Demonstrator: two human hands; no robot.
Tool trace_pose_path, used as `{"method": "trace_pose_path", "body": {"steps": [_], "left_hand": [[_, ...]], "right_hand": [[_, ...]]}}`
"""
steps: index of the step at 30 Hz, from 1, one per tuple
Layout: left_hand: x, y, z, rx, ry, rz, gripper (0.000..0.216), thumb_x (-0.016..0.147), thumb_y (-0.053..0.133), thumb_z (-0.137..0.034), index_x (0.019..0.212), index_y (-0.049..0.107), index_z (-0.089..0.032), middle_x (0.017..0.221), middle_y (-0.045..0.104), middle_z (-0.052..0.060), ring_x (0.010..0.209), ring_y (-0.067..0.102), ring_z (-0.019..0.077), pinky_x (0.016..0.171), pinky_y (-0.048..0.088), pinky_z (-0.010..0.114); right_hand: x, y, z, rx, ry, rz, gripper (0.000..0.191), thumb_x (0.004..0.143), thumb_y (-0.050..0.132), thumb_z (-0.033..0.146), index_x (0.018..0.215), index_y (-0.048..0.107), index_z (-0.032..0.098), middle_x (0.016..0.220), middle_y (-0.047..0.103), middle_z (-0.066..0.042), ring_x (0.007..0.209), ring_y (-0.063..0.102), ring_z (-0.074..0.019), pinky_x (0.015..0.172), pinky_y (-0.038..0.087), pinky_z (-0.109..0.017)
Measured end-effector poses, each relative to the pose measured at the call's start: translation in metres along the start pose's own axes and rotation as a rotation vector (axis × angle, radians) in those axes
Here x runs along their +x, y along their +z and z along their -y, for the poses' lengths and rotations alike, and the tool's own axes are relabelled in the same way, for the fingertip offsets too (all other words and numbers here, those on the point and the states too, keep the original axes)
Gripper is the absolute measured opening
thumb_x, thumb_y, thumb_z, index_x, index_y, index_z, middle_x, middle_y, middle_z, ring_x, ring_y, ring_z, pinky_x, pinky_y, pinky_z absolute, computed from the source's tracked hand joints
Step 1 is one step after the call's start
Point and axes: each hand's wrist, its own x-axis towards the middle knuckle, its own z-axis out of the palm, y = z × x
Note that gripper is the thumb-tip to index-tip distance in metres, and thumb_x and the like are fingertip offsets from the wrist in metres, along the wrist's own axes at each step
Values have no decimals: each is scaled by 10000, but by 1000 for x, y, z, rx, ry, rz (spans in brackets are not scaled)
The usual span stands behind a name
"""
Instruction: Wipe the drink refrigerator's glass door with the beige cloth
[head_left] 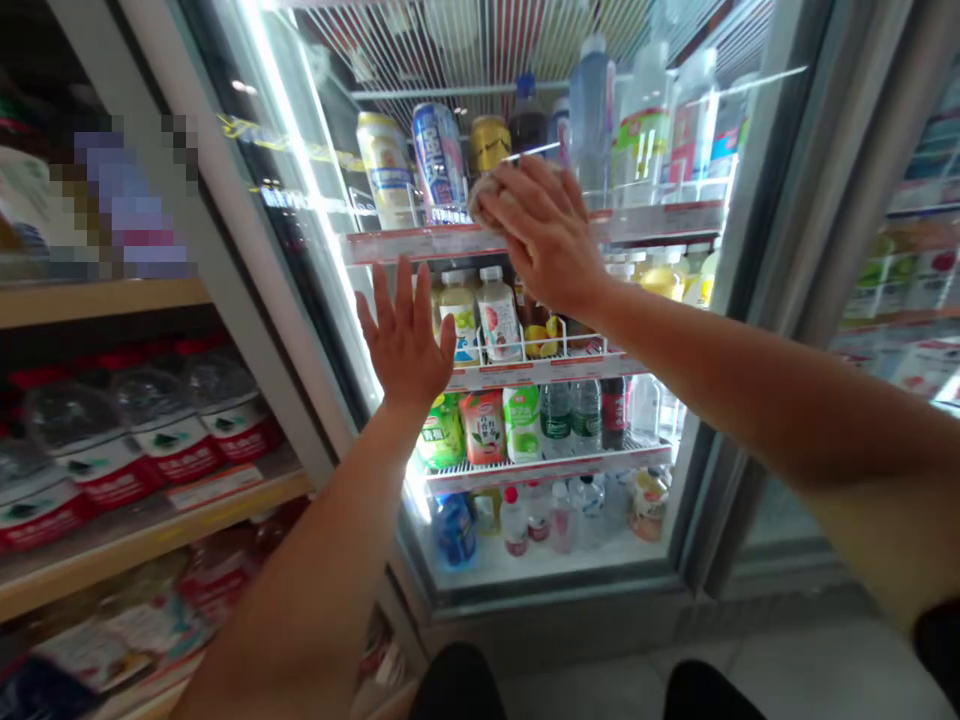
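Both of my hands are raised in front of a glass door (555, 575) of a lit drinks fridge. My left hand (409, 345) is spread out with its fingers apart, flat toward the glass and holding nothing. Higher and to the right, my right hand (544, 225) presses a crumpled cloth (487, 203) toward the door, at the level of the top shelf edge. Most of the cloth is hidden under the fingers. Behind the glass, near the right hand, are a gold can (490, 145) and a blue can (439, 155). Small bottles (498, 312) stand between the two hands.
To the left, wooden shelves (105, 297) hold large red-labelled bottles (142, 420). The metal door frame (757, 480) runs down the right side, beside another fridge section with drinks (900, 270). My knees (457, 685) are close to the fridge base, over a tiled floor (600, 690).
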Motion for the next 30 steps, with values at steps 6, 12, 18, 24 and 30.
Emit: {"method": "trace_pose_path", "body": {"steps": [6,12,18,24,30], "left_hand": [[1,1,1,-2,-13,20,739,1015,350,-619,1613,352,-184,1716,234,44,1609,11,303,1312,-121,515],[1,2,1,22,-4,4,724,1021,342,-611,1604,361,-182,1709,250,55,1611,33,287,1322,-72,534],[0,2,1,12,5,-6,715,1023,352,-611,1604,361,-193,1709,247,47,1612,28,272,1322,-85,512],[1,2,1,52,0,23,734,1023,328,-605,1607,349,-161,1718,220,53,1611,3,282,1320,-103,501],[1,0,0,24,-17,28,699,1009,400,-537,1619,345,-199,1707,250,76,1610,11,279,1312,-103,527]], "right_hand": [[-3,-4,-6,-62,220,-107,523,1019,362,275,1516,518,307,1645,425,25,1572,292,-258,1317,224,-509],[-39,0,1,3,-20,50,488,1049,343,307,1501,510,376,1610,475,48,1569,304,-241,1305,237,-544],[-46,-3,-26,-3,149,-63,504,1038,361,330,1522,497,350,1649,420,15,1586,253,-280,1307,211,-558],[-56,-3,-15,22,20,52,507,1040,366,359,1535,469,393,1592,500,46,1565,313,-259,1307,208,-576],[-48,-3,-28,25,159,-159,512,1021,348,348,1478,568,284,1615,475,5,1561,318,-274,1293,247,-520]]}}
